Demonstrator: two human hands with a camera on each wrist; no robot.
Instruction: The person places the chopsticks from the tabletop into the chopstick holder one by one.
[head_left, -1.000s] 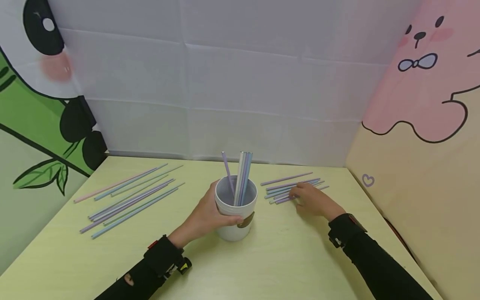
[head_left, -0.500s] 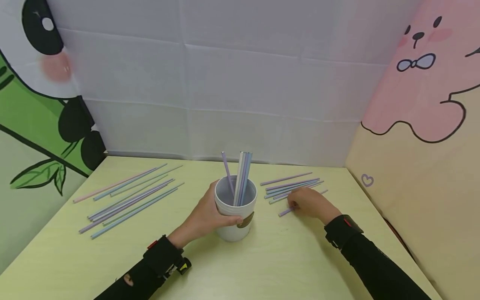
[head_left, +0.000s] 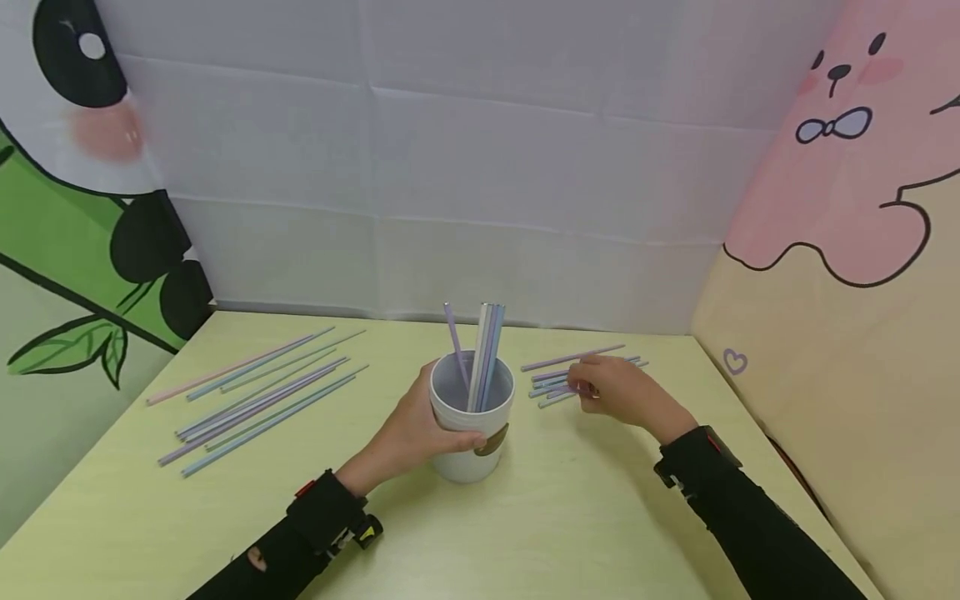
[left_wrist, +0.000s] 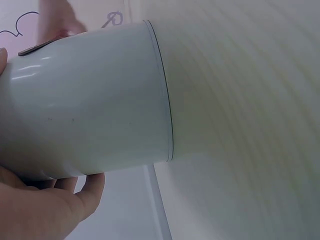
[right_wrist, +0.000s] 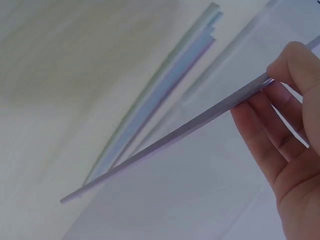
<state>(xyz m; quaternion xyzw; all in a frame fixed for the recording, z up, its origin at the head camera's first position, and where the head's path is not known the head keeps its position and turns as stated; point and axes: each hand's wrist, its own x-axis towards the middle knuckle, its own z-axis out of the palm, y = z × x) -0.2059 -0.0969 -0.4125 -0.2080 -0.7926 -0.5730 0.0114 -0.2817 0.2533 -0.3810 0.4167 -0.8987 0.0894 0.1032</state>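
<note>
My left hand (head_left: pixel 408 429) grips a white cup (head_left: pixel 465 462) from its left side, thumb across the front by a brown patch. Several pale straws (head_left: pixel 485 358) stand in the cup, and one purple straw leans apart from them. My right hand (head_left: pixel 626 396) is raised just over the right-hand straws (head_left: pixel 551 392) on the table. In the right wrist view, its thumb and fingers pinch a purple straw (right_wrist: pixel 165 140) above the lying bundle (right_wrist: pixel 150 100). From the head camera that held straw is hard to make out. The left wrist view shows the cup's side (left_wrist: pixel 95 110) and curled fingers beneath.
On the left of the table (head_left: pixel 450 542) lie several straws (head_left: pixel 255 400) in pink, blue, green and purple, slanting away from me. A lone purple straw (head_left: pixel 540 363) lies behind the right group. A white sheet (head_left: pixel 450 167) hangs along the back edge.
My right hand has drawn a purple straw from the near side of the right group and lifted it off the table. The left hand and cup have stayed in place.
</note>
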